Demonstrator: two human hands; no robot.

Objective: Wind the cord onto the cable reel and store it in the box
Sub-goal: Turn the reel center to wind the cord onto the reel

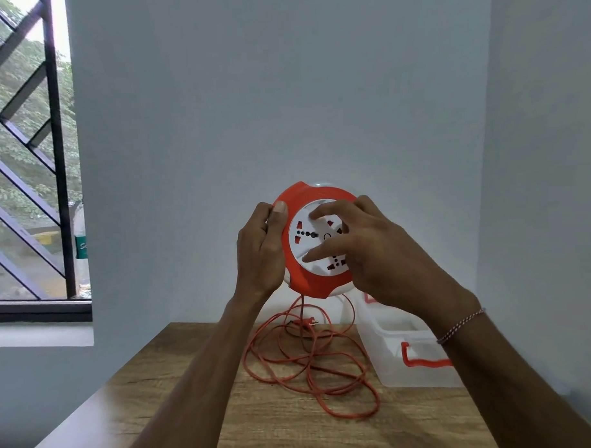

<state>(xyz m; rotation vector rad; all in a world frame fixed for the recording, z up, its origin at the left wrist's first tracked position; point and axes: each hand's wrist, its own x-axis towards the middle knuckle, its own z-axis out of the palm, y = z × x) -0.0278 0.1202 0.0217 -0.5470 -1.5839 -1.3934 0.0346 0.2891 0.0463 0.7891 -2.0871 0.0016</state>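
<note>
- Orange-and-white cable reel (316, 240) was up in the air over the wooden table (277, 422), socket face toward me.
- My left hand (260, 252) gripped its left rim, thumb curled over the edge.
- My right hand (365, 251) lay spread, fingertips (315, 213) pressing the white face.
- Orange cord (309, 360) hung down, piled loose beside the clear box (392, 354).

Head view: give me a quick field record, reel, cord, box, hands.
reel: orange-white cable reel, held up above the table
left hand: grips reel's left rim
right hand: fingers spread on white socket face
cord: mostly unwound, loose loops on table
plug: lying among loops
box: clear, orange handles, lid off, right of cord
</note>
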